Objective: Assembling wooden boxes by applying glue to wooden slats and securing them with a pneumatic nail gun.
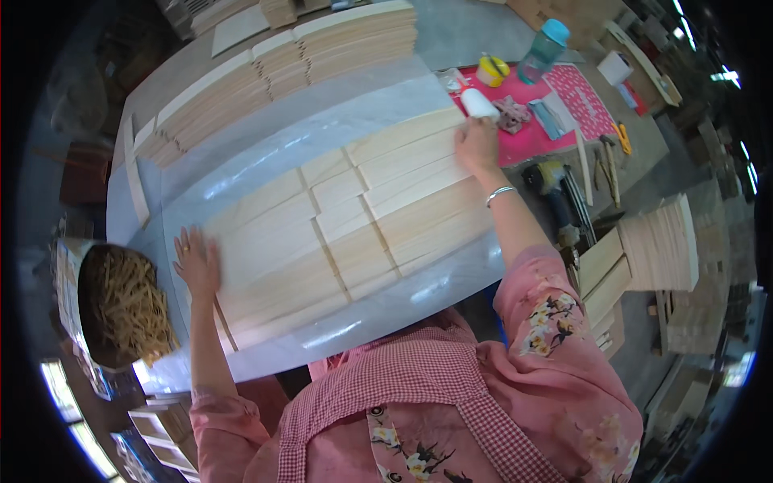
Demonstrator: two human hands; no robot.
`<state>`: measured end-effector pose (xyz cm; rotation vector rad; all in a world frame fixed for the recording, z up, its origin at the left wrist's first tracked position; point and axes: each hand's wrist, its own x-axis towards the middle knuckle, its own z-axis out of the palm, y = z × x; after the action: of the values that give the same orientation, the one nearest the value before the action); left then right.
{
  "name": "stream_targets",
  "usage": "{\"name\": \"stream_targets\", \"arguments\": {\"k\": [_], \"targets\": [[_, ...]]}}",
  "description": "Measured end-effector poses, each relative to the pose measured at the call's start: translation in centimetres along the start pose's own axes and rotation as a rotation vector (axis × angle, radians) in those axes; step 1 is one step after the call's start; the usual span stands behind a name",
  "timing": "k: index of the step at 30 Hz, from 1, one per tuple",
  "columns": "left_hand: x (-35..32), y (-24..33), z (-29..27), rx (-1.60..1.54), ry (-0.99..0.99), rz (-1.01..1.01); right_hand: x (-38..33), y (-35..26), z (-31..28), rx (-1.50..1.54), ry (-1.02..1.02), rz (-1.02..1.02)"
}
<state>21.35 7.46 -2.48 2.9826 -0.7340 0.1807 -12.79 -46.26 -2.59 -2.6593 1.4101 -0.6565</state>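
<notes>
Pale thin wooden boards (338,193) lie side by side in rows on the grey sheet-covered table, with narrow dark gaps between some ends. My left hand (197,259) is open at the left end of the boards, fingers spread and slightly blurred. At their far right end is my right hand (478,146), its fingers curled down against the board ends. What those fingers hold, if anything, is hidden. Just beyond its knuckles lies a white bottle (480,105) on a pink mat (515,149).
Stacked boards (282,68) line the table's far side. A bin of wood strips (133,302) stands at left. On the right are a yellow tub (492,71), a blue-capped bottle (543,52), a crumpled cloth (512,114), a nail gun (551,189) and more stacked boards (656,245).
</notes>
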Motion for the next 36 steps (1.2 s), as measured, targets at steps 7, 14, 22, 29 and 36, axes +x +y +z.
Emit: {"name": "stream_targets", "arguments": {"k": [7,14,22,29,36], "targets": [[-2.0,-12.4,3.1,-0.047,0.013,-0.328,0.2,-0.5,0.4,0.038,-0.011,0.011],[-2.6,-9.1,2.7,-0.123,0.218,-0.186,1.0,0.3,0.6,-0.053,-0.066,0.035],[-2.7,-7.2,1.6,-0.344,0.244,-0.002,0.1,0.3,1.2,-0.003,-0.008,0.032],[-3.1,-6.8,1.3,-0.285,0.277,0.005,-0.1,-0.6,0.7,-0.033,0.015,0.032],[-3.2,-6.2,0.3,-0.256,0.272,-0.014,-0.3,-1.1,0.3,-0.038,0.002,0.036]]}}
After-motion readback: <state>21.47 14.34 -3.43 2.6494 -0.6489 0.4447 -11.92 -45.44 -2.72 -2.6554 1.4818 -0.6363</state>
